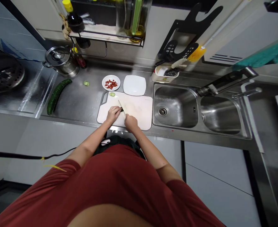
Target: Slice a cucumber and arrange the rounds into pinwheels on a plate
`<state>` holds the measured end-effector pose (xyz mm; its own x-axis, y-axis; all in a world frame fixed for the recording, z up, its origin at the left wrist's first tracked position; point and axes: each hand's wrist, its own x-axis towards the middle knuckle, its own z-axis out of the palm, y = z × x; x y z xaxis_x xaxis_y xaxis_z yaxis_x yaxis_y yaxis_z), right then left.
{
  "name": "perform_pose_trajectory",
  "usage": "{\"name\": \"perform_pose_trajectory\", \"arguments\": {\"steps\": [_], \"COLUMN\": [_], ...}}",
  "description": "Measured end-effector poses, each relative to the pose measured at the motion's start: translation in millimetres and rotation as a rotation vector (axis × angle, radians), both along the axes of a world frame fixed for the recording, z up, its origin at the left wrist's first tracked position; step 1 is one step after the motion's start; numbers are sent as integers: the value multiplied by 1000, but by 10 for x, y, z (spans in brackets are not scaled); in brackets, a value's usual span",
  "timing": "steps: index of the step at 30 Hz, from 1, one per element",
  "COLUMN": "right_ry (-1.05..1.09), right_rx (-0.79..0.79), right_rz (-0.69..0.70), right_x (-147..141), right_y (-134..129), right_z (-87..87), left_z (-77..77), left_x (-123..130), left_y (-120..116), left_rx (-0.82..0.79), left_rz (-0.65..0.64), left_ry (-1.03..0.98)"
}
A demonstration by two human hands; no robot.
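My left hand (113, 114) is closed on a short piece of cucumber (121, 109), mostly covered by the fingers, on the white cutting board (140, 110). In my right hand (130, 122) is the handle of a kitchen knife (120, 104). Its pale blade points up and to the left, right beside the cucumber piece. Cucumber slices (112, 94) lie at the board's upper left, near its grey handle. A whole dark green cucumber (57, 94) rests on the steel counter at the left, and a few more slices (86, 83) lie to its right.
Behind the board stand a plate of chopped red pieces (111, 83) and a white square plate (134, 85). A double sink (176, 105) with a faucet (228, 82) is at the right. A lidded pot (60, 61) and a gas burner (5, 74) are at the left. A shelf (105, 37) holds bottles above.
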<state>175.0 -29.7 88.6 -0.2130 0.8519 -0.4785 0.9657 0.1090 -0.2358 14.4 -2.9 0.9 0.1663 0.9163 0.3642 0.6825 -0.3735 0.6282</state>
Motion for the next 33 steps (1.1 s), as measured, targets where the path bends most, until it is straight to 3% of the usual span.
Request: {"name": "perform_pose_trajectory", "arguments": {"steps": [13,23,33], "right_ry": [-7,24,7], "right_rx": [-9,24,-3], "right_rz": [-1,-11,-10], "right_x": [42,-91,9], "right_y": [-66,137,-8], "right_z": [-47,-85,-68], "left_z": [5,-1,-11], "left_x": [4,1,12], "left_y": [-2,5,3], "left_rx": [0,22,4], "left_rz": [1,1,19], "left_ry": [-3,-2,-5]}}
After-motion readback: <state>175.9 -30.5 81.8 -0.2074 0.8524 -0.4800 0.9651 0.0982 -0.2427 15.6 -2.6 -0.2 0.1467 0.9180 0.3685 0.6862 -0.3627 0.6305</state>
